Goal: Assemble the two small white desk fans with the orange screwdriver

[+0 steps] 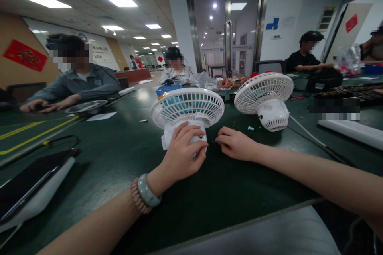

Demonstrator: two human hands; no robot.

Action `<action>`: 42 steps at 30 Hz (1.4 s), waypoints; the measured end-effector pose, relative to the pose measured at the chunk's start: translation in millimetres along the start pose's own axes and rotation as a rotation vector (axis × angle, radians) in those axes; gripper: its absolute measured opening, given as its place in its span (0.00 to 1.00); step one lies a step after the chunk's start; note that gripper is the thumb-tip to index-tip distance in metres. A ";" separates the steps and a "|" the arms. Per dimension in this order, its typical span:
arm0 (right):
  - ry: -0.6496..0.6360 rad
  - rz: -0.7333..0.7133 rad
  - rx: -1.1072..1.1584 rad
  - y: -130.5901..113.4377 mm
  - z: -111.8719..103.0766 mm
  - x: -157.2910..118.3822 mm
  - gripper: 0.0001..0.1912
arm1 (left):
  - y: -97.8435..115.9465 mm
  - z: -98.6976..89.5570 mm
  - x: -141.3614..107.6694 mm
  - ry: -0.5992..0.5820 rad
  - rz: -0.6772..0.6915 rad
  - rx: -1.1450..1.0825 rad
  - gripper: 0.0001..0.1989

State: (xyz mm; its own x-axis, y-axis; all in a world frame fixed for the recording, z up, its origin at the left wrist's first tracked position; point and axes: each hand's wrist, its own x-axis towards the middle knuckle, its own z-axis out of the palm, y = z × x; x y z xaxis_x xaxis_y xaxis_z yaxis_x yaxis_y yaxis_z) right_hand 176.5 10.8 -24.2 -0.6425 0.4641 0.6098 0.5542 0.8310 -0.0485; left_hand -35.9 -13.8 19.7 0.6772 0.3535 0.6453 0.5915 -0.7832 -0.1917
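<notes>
A white fan (187, 105) with a round slotted guard stands in front of me, its back towards me. Wrapped over its motor housing is my left hand (186, 149), with thumb and forefinger near the housing's right side. Just right of that housing, my right hand (237, 143) is closed in a pinch. A bit of blue-green shows at its fingertips, but I cannot make out what it is. A second white fan (263, 97) lies tilted behind my right hand, with a white cord running off to the right. A small light-blue piece (250, 128) lies on the table near it.
The dark green table (119, 167) spreads around me. At left are a dark flat device (36, 179) and a metal bowl (86, 107). Behind the fans sit a blue basket (169, 90) and copper-coloured wire (236, 83). Several people sit around the table.
</notes>
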 end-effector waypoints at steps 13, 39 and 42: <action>0.296 0.063 0.039 -5.5 1.2 4.3 0.16 | -0.7 1.4 0.0 -0.011 0.000 0.009 0.07; 0.453 0.205 0.328 -27.0 16.4 20.6 0.08 | -1.1 3.6 -1.0 0.004 0.007 0.016 0.09; 0.471 0.204 0.359 -26.0 17.0 21.0 0.06 | -0.8 3.0 -0.8 -0.004 0.012 0.016 0.09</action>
State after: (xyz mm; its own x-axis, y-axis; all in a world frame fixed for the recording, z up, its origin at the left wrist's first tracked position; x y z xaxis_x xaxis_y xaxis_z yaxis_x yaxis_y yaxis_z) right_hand 139.6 4.2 -23.6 -0.1952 0.5069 0.8396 0.3761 0.8293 -0.4132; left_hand -35.6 -11.9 17.1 0.6857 0.3465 0.6401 0.5907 -0.7787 -0.2113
